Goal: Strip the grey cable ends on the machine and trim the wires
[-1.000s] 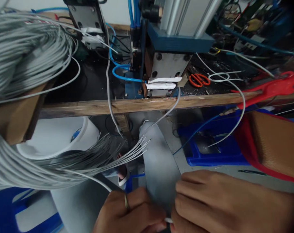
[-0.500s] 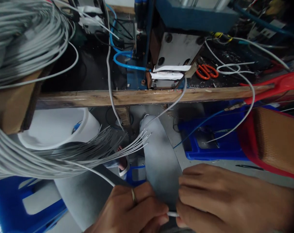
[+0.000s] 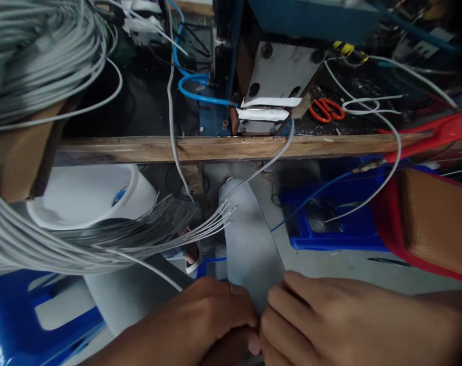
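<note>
At the bottom of the head view my left hand [image 3: 215, 315] is closed, its thumb and fingers pinched. A light grey cable [image 3: 150, 267] runs from the big bundle at left down into that hand. My right hand [image 3: 303, 320] is curled closed right against my left, fingertips meeting. The stretch of cable between the two hands is hidden behind the fingers now. Just beyond them, over my knees, the loose ends of a grey cable bundle [image 3: 82, 259] fan out, several tips pointing right.
A press-like machine [image 3: 276, 71] stands on the wooden-edged bench [image 3: 139, 151], with orange-handled scissors [image 3: 327, 110] beside it. Coiled cable [image 3: 55, 66] lies at upper left above a white bucket [image 3: 82, 198]. A blue stool [image 3: 303, 239] and a red-edged brown pad [image 3: 440, 218] are at right.
My hands have come together, covering the short bit of cable that showed between them. The left wrist has turned, with its back more upward. The view has shifted slightly.
</note>
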Demonstrator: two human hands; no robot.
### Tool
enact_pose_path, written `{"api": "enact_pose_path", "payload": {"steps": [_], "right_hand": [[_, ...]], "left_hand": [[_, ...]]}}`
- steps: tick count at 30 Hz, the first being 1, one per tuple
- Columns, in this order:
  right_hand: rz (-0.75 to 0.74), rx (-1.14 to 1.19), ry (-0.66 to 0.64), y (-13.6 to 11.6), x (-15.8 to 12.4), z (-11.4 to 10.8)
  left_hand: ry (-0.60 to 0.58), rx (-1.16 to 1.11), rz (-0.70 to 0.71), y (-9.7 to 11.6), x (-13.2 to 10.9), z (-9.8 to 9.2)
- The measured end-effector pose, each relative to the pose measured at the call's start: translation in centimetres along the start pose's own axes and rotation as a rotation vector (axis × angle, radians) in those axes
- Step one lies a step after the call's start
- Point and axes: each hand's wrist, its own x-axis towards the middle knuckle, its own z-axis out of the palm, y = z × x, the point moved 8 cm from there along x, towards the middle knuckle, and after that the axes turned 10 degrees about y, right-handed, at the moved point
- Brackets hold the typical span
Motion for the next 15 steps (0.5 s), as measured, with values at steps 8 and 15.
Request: {"api": "enact_pose_path", "payload": {"steps": [8, 15], "right_hand": [[0.453, 0.820, 0.379, 2.8, -1.3, 1.7], [0.998, 1.760, 0.573, 0.6, -1.9, 7.0]], "left_hand": [[0.157, 0.284, 0.240, 1.9, -1.0, -0.8], [0.250, 0.453, 0.225, 1.4, -0.2, -0.8]]}}
